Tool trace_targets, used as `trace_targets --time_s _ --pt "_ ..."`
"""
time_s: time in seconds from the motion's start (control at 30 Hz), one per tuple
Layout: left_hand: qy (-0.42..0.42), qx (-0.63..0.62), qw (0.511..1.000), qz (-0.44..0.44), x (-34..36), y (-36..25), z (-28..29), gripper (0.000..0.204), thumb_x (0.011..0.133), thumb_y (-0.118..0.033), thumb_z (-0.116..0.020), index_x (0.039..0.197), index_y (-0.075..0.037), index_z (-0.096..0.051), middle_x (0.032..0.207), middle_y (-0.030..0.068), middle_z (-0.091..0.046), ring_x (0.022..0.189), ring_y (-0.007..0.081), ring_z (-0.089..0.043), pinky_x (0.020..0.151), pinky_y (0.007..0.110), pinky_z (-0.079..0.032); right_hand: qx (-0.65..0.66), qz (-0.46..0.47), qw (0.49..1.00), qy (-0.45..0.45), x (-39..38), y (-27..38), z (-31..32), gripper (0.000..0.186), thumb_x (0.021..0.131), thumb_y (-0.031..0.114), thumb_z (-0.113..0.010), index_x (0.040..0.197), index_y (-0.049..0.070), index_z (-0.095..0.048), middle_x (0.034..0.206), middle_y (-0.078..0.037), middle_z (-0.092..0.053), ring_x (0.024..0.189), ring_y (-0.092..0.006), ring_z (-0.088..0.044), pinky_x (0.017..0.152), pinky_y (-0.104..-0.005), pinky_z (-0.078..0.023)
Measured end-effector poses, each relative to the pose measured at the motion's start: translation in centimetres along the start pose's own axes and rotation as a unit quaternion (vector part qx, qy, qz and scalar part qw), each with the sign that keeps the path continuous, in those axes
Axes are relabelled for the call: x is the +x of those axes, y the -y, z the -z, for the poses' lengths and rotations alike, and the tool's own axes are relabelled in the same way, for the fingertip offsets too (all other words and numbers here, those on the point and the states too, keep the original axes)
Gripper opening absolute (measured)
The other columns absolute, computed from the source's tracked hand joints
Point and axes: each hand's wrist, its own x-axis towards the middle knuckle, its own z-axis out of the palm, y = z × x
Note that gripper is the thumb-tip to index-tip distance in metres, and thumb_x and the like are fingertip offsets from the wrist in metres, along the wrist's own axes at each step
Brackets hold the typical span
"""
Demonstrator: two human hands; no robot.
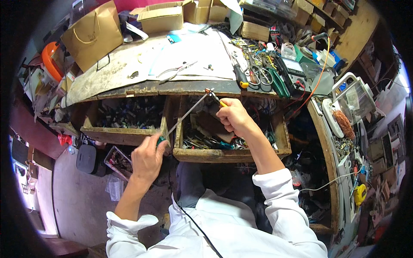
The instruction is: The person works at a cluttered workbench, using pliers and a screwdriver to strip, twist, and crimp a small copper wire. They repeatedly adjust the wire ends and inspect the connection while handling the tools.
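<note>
Above the right drawer, right hand grips pliers; left of drawer, left hand grips green-handled rod, tip at pliers.

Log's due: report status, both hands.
Left hand gripping green-handled rod. Right hand gripping yellow-handled pliers. Rod tip by plier jaws, contact unclear. Open drawer below.

The left grip is sitting curled nearer the torso, the left forearm slanting inward, while the right grip is standing farther forward, fingers closed, the right forearm likewise angling inward.
</note>
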Motion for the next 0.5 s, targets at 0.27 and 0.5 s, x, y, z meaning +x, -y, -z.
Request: trace_targets --time_s 0.27,0.5 --pt "-0.013 0.12 0.99 -0.071 0.6 -1.4 1.7 0.042 0.093 -0.025 -0.071 0.134 -0.021 -0.066 0.072 0.0073 -0.05 0.059 0.0262 -0.059 0.052 0.039 -0.049 -0.027 -0.004 1.0 0.005 0.0 0.4 0.4 0.024 0.083 0.0 -0.059 0.072 0.013 -0.042 0.06 0.004 -0.038 0.047 -0.0056 -0.031 0.041 -0.025 -0.019" --pt "0.033 0.17 0.978 -0.117 2.3 -1.5 3.8 0.04 0.094 -0.028 -0.069 0.133 -0.022 -0.066 0.071 0.0075 -0.05 0.056 0.0261 -0.059 0.048 0.039 -0.047 -0.045 0.01 0.999 -0.006 0.1 0.0 0.1 0.022 0.083 0.001 -0.059 0.073 0.012 -0.043 0.061 0.003 -0.041 0.046 -0.0063 -0.033 0.039 -0.0254 -0.022"
